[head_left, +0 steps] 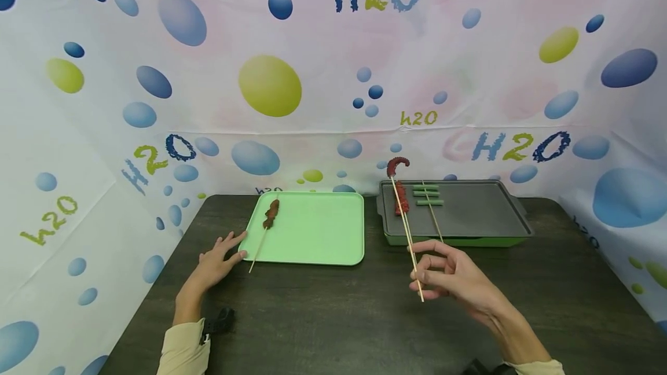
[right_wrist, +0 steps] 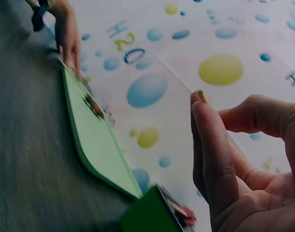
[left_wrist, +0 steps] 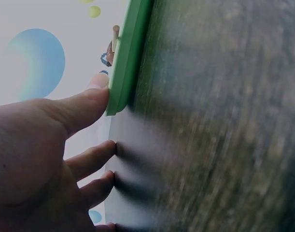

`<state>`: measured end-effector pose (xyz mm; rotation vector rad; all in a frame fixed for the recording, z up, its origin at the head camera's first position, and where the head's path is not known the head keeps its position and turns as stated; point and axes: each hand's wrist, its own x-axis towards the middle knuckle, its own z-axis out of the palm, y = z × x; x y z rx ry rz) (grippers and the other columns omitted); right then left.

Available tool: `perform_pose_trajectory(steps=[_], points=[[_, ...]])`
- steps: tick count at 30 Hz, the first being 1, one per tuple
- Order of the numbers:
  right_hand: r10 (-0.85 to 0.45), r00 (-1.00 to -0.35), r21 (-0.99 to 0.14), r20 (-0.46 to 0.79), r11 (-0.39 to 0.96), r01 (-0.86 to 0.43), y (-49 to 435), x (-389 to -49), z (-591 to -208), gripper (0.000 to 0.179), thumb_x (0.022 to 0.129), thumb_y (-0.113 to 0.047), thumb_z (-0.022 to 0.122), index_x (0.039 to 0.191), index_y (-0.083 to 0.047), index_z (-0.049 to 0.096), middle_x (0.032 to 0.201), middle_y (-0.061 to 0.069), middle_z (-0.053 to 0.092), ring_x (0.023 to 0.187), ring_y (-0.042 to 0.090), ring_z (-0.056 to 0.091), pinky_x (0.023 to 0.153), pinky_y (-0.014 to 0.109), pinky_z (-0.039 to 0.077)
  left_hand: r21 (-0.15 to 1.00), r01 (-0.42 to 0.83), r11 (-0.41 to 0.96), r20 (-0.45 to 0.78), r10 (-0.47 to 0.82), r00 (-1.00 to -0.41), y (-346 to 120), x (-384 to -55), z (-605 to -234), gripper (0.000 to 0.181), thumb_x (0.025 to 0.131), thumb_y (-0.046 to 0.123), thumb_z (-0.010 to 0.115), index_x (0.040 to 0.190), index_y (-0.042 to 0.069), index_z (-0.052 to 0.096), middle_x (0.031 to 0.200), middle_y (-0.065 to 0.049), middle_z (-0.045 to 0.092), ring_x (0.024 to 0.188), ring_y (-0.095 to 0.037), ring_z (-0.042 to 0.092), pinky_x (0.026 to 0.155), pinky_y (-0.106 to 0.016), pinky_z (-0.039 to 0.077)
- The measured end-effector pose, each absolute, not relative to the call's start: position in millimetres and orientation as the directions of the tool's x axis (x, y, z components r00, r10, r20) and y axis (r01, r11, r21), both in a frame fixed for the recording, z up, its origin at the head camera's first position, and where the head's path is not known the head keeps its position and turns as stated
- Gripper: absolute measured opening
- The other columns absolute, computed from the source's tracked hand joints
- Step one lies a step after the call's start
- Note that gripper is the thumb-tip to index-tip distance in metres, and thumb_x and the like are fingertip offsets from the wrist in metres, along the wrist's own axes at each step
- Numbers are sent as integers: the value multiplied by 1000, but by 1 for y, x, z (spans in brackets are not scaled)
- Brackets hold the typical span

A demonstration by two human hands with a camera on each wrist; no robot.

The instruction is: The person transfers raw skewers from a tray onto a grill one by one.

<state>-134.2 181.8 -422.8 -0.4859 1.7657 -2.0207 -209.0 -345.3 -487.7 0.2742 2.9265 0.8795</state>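
My right hand (head_left: 450, 274) pinches the wooden stick of a skewer with a curled red piece, like an octopus tentacle (head_left: 398, 166), at its top. This skewer tilts up in front of the left part of a dark grey griddle with a green base (head_left: 469, 213). Behind the stick, a red skewer (head_left: 401, 198) lies on the griddle beside a skewer of green pieces (head_left: 428, 202). My left hand (head_left: 216, 262) touches the left edge of a light green tray (head_left: 318, 230) with extended fingers. On that tray lies a brown meat skewer (head_left: 271, 214), its stick overhanging the front edge.
Tray and griddle stand side by side at the back of a dark wooden table (head_left: 323, 317), a narrow gap between them. A white cloth backdrop (head_left: 323, 74) printed with coloured ovals rises behind the table and along its sides.
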Motion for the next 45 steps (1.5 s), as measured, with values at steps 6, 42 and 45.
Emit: perform_pose_trajectory(steps=[6,42,45], points=[[-479,-877,-996,31,-90,14,207,-137,-424,36,104,-1,58,139,-5,50,98,8,71,94,29,75,75,34,62,554,147,819,-23,192,-981,-346,-208,-488,62,107,33,56,158,3,37,160,-38,20,145,-65,8,98,-90,3],[-435,-895,-987,-100,-67,144,307,-155,-452,41,105,2,52,127,-29,65,106,6,75,99,19,75,80,34,61,560,133,818,-50,193,-980,-345,-208,-483,64,107,34,56,159,3,35,161,-37,19,145,-65,6,99,-89,3],[-445,-887,-982,-121,-77,173,310,-156,-454,40,105,2,51,126,-29,65,107,7,76,99,19,75,81,35,61,560,129,818,-53,191,-980,-345,-209,-483,65,107,36,56,159,4,35,161,-37,19,146,-65,6,99,-89,3]])
